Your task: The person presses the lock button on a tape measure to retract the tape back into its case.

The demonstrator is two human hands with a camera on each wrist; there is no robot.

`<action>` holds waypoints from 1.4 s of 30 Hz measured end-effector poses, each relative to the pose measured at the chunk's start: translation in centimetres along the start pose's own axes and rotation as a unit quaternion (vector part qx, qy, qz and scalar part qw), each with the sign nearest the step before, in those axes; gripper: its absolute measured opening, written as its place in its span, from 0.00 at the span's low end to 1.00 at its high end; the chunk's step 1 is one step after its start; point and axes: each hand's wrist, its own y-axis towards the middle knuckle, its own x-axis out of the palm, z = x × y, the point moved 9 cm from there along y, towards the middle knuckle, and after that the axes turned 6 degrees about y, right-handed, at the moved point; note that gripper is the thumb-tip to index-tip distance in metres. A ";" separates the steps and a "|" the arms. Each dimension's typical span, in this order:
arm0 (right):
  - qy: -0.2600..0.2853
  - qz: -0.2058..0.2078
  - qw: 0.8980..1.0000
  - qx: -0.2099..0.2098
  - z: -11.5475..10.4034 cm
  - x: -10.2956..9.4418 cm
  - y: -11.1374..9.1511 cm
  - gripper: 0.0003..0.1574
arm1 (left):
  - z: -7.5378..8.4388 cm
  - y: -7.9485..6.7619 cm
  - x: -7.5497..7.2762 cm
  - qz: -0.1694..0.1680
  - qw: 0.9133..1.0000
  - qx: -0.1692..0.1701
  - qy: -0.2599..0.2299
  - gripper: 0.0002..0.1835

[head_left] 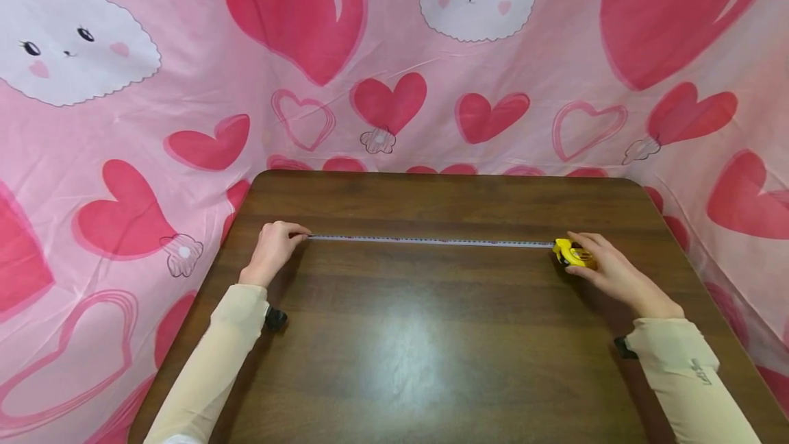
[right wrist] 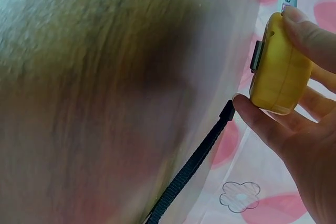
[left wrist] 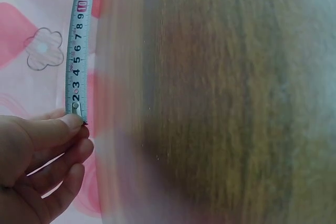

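A yellow tape measure [head_left: 573, 254] is gripped in my right hand [head_left: 616, 273] on the right side. Its pale blade [head_left: 431, 242] runs out straight to the left, spanning much of the table's width. At the far end of the blade, my left hand [head_left: 271, 252] pinches the tip between thumb and fingers. The left wrist view shows the thumb over the metal end hook [left wrist: 76, 109], beside the low numbers. In the right wrist view, the thumb lies at the case's top where the blade comes out, and fingers support the yellow case [right wrist: 281, 66] from below.
Under both hands is a brown wood-grain table [head_left: 407, 334] with rounded corners. A pink cloth [head_left: 394, 53] with hearts hangs behind and beside it. A dark woven strap [right wrist: 189, 169] crosses the right wrist view. Small black devices sit at both cuffs.
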 end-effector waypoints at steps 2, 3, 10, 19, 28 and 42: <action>-0.001 -0.001 1.000 0.002 -0.2 0.0 0.1 0.44 | 0.1 0.0 0.0 0.001 1.000 0.003 -0.001 0.08; -0.001 -0.002 1.000 0.003 -0.3 0.0 0.1 0.44 | 0.2 0.0 0.1 0.001 1.000 0.006 -0.001 0.08; -0.004 -0.009 1.000 0.010 -0.6 0.1 0.5 0.44 | 0.7 0.1 0.1 0.004 1.000 0.013 -0.003 0.08; -0.006 -0.013 1.000 0.023 -0.6 0.5 0.6 0.43 | 1.3 0.1 0.3 0.001 1.000 0.013 -0.008 0.08; -0.005 -0.014 1.000 0.020 -1.1 0.8 0.9 0.43 | 2.0 0.4 0.9 -0.005 1.000 0.014 -0.011 0.08; -0.008 -0.025 0.999 0.028 -1.4 1.4 1.4 0.41 | 3.1 0.5 1.4 -0.016 0.999 0.026 -0.021 0.08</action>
